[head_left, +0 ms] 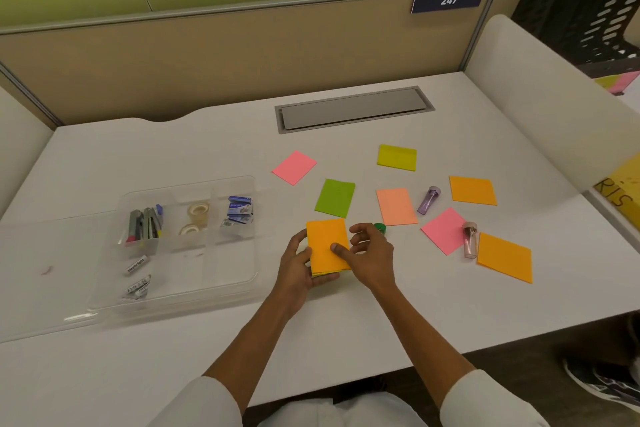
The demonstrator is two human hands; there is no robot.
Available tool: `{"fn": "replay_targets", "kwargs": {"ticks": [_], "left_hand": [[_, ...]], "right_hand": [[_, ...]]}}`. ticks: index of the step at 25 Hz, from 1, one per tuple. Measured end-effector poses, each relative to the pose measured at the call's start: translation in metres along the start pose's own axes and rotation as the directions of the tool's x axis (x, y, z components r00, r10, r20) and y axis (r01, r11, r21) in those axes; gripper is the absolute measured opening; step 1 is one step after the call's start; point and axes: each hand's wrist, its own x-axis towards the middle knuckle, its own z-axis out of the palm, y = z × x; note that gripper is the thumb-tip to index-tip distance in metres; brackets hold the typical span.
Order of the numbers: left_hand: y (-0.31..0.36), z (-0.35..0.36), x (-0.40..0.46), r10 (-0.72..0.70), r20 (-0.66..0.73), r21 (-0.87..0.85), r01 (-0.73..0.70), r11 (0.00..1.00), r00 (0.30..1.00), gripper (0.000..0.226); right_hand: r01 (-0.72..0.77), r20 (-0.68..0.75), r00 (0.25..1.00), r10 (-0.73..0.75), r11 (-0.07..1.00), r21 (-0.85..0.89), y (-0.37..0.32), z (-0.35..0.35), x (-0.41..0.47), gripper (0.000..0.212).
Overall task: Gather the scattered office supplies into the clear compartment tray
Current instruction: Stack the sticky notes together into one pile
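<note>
An orange sticky-note stack (327, 241) with green sheets under it sits between my hands just right of the clear compartment tray (221, 291). My left hand (298, 265) grips its left edge and underside. My right hand (369, 255) presses a thumb on its right edge. Loose note pads lie to the right: pink (294, 167), green (335, 198), yellow (397, 157), peach (396, 206), orange (472, 190), pink (443, 230) and orange (505, 256). Two small clear tubes, purple (428, 200) and pinkish (470, 240), lie among them. A green cap-like item (381, 228) peeks out behind my right hand.
The tray holds staplers and pens (145, 224), tape rolls (194, 218), staple boxes (238, 211) and small packets (138, 276). A grey cable hatch (353, 108) is set into the white desk at the back. Partition walls border the desk; a black file rack (588, 7) stands at far right.
</note>
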Motion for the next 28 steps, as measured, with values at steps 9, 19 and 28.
{"fn": "replay_targets", "kwargs": {"ticks": [9, 19, 28], "left_hand": [[0.002, 0.0, 0.016, 0.04, -0.148, 0.113, -0.024, 0.993, 0.988, 0.027], [0.019, -0.005, 0.041, 0.135, -0.251, 0.239, -0.073, 0.968, 0.958, 0.027], [0.015, -0.006, 0.074, 0.181, -0.386, 0.25, -0.086, 0.964, 0.905, 0.026]], "right_hand": [[0.065, -0.039, 0.997, -0.068, 0.996, -0.065, 0.002, 0.01, 0.023, 0.04], [0.177, 0.201, 0.976, -0.088, 0.858, -0.481, -0.019, 0.01, 0.134, 0.064], [0.096, 0.222, 0.974, 0.039, 0.819, -0.565, -0.003, 0.022, 0.175, 0.073]]}}
